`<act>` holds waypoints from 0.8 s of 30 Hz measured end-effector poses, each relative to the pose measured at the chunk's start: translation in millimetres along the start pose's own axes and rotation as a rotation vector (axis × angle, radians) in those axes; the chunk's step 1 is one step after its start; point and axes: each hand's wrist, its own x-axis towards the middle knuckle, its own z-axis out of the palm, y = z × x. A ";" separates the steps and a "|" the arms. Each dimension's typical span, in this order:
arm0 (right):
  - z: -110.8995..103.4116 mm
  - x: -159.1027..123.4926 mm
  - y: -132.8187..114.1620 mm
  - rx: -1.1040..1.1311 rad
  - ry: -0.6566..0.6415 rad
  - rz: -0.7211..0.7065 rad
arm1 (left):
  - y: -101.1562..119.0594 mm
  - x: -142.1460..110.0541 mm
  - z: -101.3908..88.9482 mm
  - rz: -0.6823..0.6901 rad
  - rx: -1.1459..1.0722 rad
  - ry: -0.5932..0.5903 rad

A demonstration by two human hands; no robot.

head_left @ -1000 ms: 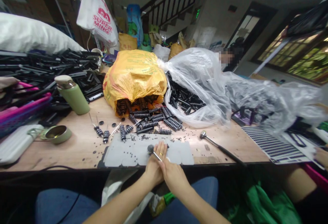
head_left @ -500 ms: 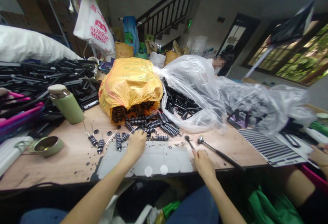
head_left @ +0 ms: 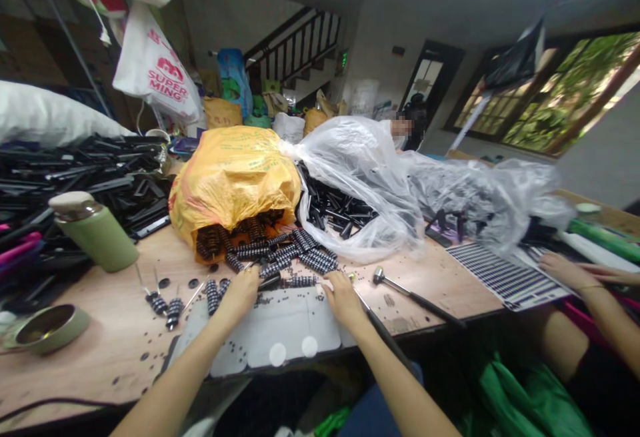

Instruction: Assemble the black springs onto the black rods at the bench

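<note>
My left hand (head_left: pixel 244 290) is closed at the left of the grey mat (head_left: pixel 293 327). A dark cylindrical piece (head_left: pixel 271 282) shows beside its fingers; what exactly they grip is partly hidden. My right hand (head_left: pixel 345 298) pinches at the thin end of a rod strung with black rings (head_left: pixel 303 282), which lies at the mat's back edge. Under my right wrist rests a tool with a long dark handle (head_left: pixel 384 334). A hammer (head_left: pixel 420 300) with a metal head lies farther right. More ring-strung rods (head_left: pixel 295 250) are heaped behind both hands.
A yellow bag (head_left: pixel 235 174) spills ring-strung rods. Clear plastic (head_left: pixel 370 177) covers black parts. At left are a green flask (head_left: pixel 100 237), a cup (head_left: pixel 53 330) and ring-strung pins (head_left: pixel 174 314). Another person's hands (head_left: pixel 570 272) work at right by a striped sheet (head_left: pixel 500 274). Small rings are scattered about.
My right hand has let go of the dark-headed tool and moved left to the ring-strung rod. My left hand stays near the rods. The view has shifted to the right.
</note>
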 end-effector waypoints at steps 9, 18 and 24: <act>15.2 8.5 -10.5 0.082 -0.041 0.014 | 8.4 -54.9 -44.4 0.011 -0.101 -0.148; 2.7 -15.4 -64.9 0.445 -0.222 -0.227 | 37.2 -26.6 -49.1 0.172 -0.312 -0.073; 34.5 -25.3 -85.8 0.576 -0.194 -0.039 | 30.4 -32.1 -47.0 0.149 -0.527 -0.049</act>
